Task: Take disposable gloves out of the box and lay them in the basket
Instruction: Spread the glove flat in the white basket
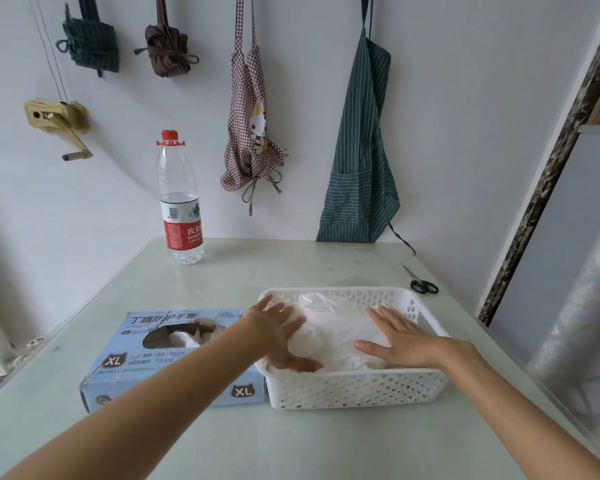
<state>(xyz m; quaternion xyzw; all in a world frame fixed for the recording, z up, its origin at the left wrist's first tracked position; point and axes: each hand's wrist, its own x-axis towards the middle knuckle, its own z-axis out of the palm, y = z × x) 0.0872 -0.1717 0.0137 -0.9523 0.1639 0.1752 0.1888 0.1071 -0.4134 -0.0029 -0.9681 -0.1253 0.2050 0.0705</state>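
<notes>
A white perforated basket (357, 389) stands on the table in front of me, holding a heap of white disposable gloves (336, 327). My left hand (278, 334) lies flat on the left side of the heap, fingers spread. On the heap's right side rests my right hand (399, 337), also flat with fingers apart. Neither hand grips anything. Touching the basket's left side lies a blue glove box (146, 358) marked XL, its oval top opening showing more white gloves inside.
A water bottle (181, 202) with a red cap stands at the back left of the pale table (222, 441). Black-handled scissors (421, 284) lie at the back right. Aprons hang on the wall behind. A window frame runs along the right.
</notes>
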